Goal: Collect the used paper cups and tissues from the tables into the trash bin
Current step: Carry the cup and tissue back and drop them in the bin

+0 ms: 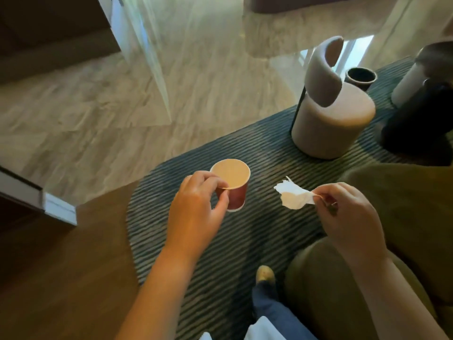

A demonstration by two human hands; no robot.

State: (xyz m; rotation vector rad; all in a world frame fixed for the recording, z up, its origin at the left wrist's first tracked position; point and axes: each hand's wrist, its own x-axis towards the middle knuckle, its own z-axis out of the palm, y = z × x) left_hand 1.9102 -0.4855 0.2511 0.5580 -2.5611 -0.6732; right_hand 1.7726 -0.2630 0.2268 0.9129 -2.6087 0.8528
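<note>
1. Holds a red paper cup (234, 191) in the left hand (196, 204), fingers (221, 200) and thumb curled round the rim and upper wall, nothing else in that grasp.
2. Keeps the cup upright and mouth up, off any tabletop, in the air above a striped dark rug (220, 244); shows a tan inside, full or empty not clear.
3. Pinches a crumpled white tissue (294, 196) in the right hand (350, 217) between thumb and fingers (321, 196), the other fingers loosely curled, the tissue sticking out leftward toward the cup.
4. Leaves cup and tissue near each other but apart, level with one another.
5. Farther off on the rug: a beige round stool (335, 126) with a curved backrest and, just behind it, a dark round container (360, 76) with an open top.
6. Lower down: a tan shoe (265, 273) on the rug, with a blue trouser leg (274, 312) below it.
7. At right, beside the right forearm: olive-green upholstery (404, 192).
8. Beyond the rug: pale marbled floor (110, 106) and, at left, brown wood flooring (61, 278).
</note>
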